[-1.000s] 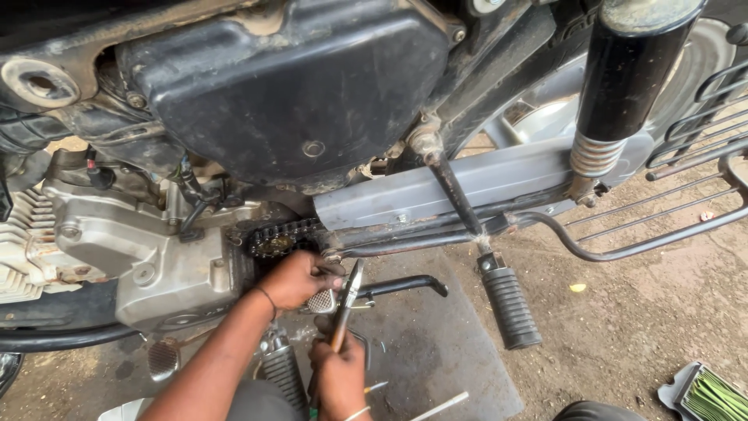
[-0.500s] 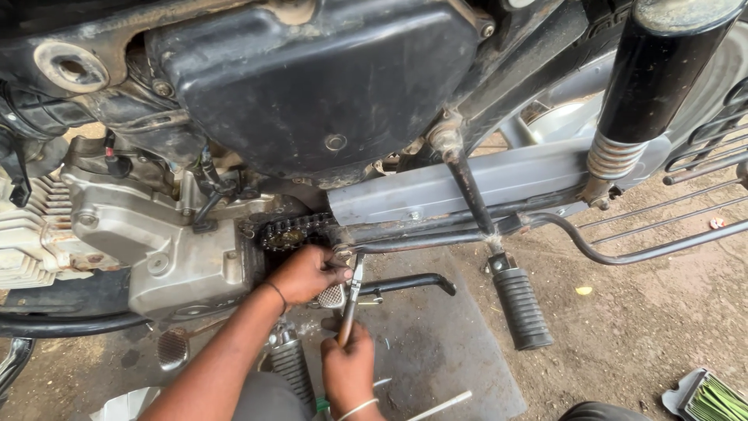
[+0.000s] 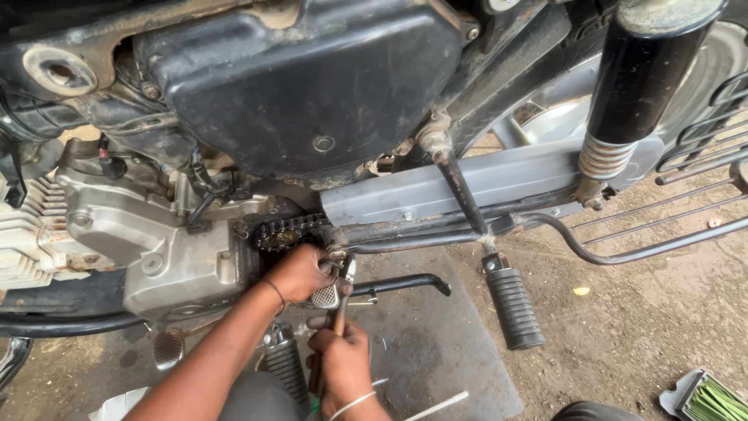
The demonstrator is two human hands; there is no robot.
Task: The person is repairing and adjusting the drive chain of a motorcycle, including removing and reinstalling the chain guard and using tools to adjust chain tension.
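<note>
I am looking down at the lower side of a motorcycle. My left hand [image 3: 300, 273] rests against the exposed drive chain [image 3: 287, 230] by the engine case [image 3: 167, 257], its fingers closed around a small metal part beside the chain. My right hand [image 3: 343, 362] grips the handles of pliers [image 3: 341, 300], whose jaws point up at the spot just right of my left hand, under the grey chain cover [image 3: 483, 183]. A thin band sits on each wrist.
A black kickstand lever [image 3: 405, 282] juts right of my hands. A rubber footpeg [image 3: 514, 308] hangs further right, another footpeg [image 3: 287, 366] sits below my arms. A shock absorber [image 3: 631, 86] and a metal side guard [image 3: 670, 218] stand at right. Green items [image 3: 713, 401] lie at bottom right.
My view has shifted slightly, so the motorcycle appears lower and to the right. Both hands stay at the chain with the pliers still raised between them.
</note>
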